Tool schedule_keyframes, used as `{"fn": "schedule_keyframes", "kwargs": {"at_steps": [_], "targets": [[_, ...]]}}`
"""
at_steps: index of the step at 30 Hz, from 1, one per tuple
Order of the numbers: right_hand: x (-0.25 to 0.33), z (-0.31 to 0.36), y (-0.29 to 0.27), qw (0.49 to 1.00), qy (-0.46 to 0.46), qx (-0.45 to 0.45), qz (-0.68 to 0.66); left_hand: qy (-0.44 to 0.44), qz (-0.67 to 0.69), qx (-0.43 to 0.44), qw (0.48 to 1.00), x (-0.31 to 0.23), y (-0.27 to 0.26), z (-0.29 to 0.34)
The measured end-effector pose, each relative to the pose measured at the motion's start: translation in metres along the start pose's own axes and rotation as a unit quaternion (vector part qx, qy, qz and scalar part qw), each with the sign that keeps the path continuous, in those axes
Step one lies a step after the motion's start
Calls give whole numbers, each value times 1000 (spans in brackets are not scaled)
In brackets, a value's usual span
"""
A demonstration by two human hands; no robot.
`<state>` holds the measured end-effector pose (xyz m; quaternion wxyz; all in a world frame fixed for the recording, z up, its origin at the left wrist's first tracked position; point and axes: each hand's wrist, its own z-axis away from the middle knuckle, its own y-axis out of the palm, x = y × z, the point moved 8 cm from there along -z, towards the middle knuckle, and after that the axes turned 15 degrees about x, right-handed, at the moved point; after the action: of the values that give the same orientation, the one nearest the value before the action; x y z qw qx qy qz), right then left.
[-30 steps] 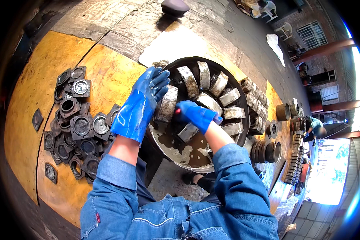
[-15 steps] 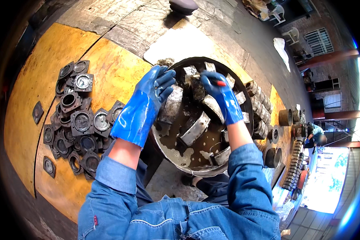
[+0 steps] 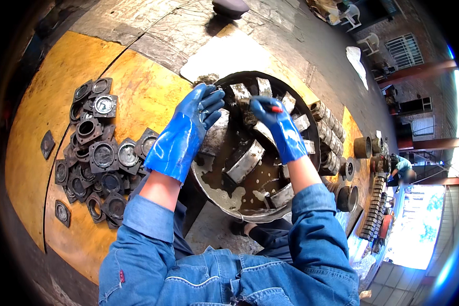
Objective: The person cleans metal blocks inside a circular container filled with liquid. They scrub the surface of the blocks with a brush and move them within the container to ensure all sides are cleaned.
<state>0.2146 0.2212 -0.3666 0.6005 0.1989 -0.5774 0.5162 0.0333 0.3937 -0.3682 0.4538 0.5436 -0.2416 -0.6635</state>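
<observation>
Near yellow boards (image 3: 153, 89), a block (image 3: 214, 137) lies beside the spread left hand (image 3: 195, 108); the right (image 3: 268, 111) grips a tool (image 3: 277, 109) (red).

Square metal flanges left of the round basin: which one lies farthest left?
The lone dark flange on the yellow board: bare board surrounds it, and every other flange, including those in the pile, sits farther right.

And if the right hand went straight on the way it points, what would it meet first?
Probably the grimy metal block just ahead of the right hand, in the far part of the round pan; depth is unclear, so the hand might pass above.
</observation>
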Motion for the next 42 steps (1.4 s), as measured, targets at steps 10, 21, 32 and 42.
{"fn": "schedule_keyframes", "kwargs": {"at_steps": [10, 21, 32, 42], "targets": [[-3, 41, 90, 917, -104, 121, 365, 13, 7, 23, 1000, -2, -2, 5], [49, 25, 76, 966, 70, 146, 201, 32, 10, 23, 999, -6, -16, 5], [53, -29, 3, 976, -107, -24, 188, 16, -10, 18, 1000, 0, -10, 10], [24, -76, 6, 974, 32, -26, 222, 24, 8, 20, 999, -5, -16, 7]]}}
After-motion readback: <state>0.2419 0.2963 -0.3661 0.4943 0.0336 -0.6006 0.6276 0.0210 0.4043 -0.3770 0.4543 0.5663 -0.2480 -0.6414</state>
